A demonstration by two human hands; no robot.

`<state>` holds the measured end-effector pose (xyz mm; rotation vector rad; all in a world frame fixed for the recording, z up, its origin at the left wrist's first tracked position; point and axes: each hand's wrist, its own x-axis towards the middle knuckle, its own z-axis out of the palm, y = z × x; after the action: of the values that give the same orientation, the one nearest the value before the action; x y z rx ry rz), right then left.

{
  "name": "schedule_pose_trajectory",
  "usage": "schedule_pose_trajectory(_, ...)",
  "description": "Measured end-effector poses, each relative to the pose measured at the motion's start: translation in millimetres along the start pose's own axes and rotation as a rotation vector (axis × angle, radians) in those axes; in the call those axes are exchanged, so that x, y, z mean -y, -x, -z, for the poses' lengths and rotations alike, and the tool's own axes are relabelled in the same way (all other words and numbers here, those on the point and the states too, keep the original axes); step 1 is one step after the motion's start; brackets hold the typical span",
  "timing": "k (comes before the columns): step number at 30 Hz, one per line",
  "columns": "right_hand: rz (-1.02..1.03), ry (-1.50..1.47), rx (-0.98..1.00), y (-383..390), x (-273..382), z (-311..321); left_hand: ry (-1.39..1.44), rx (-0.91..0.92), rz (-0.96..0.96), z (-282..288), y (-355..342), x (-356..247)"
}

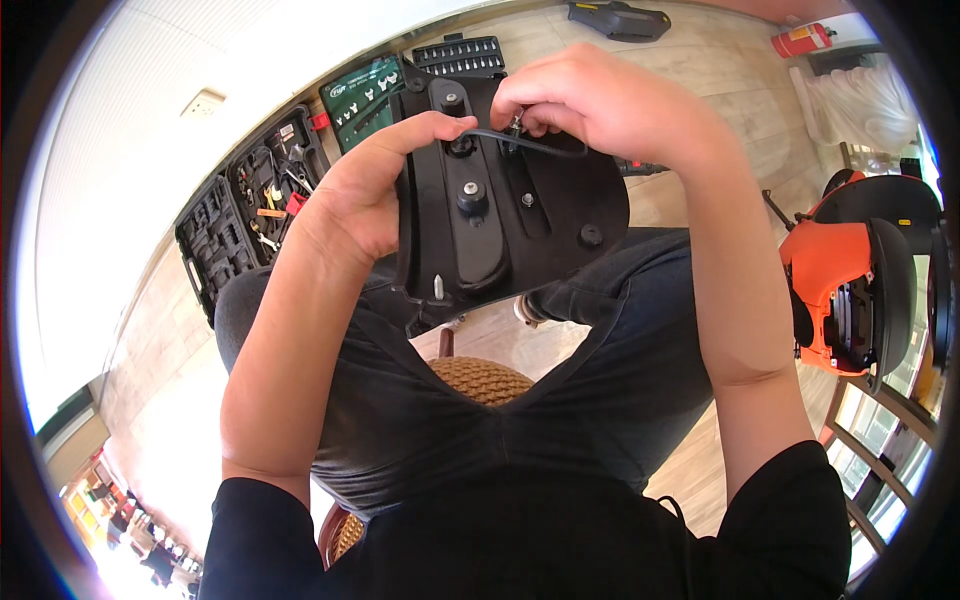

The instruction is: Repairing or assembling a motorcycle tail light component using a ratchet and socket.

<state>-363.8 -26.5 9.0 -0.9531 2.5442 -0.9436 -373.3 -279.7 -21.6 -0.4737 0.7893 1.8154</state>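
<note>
A black moulded plastic panel (575, 215) is held up over my knees, with a raised bar (474, 240), screws and round studs on its face. My left hand (362, 195) grips the panel's left edge, its thumb stretched over the face to the end of a thin dark bent rod (530, 143). Beside that rod, the closed fingers of my right hand (600, 105) pinch a small metal piece (516, 125) against the panel's upper part. My fingers partly hide this piece, so its kind is unclear. A pointed pale metal pin (438, 288) stands out near the panel's lower left corner.
On the floor at left lies an opened black tool case (215, 235). A green wrench holder (362, 100) and a black bit set (458, 55) lie beyond the panel. An orange and black machine part (830, 290) is at right. A fire extinguisher (800, 40) sits far right.
</note>
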Motion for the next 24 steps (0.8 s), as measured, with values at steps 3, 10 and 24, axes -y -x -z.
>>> schedule_pose_trajectory(3,0.008,0.008,0.021,-2.7,5.6,0.9,-0.033,-0.025,-0.003,-2.2,0.8,-0.3)
schedule_pose_trajectory(10,-0.05,0.088,0.053,-10.5,9.3,-9.0,-0.071,-0.09,-0.019,-4.3,1.5,3.8)
schedule_pose_trajectory(24,-0.106,0.027,0.001,-9.3,10.5,-13.7,-0.171,-0.211,-0.1,-3.2,0.9,0.4)
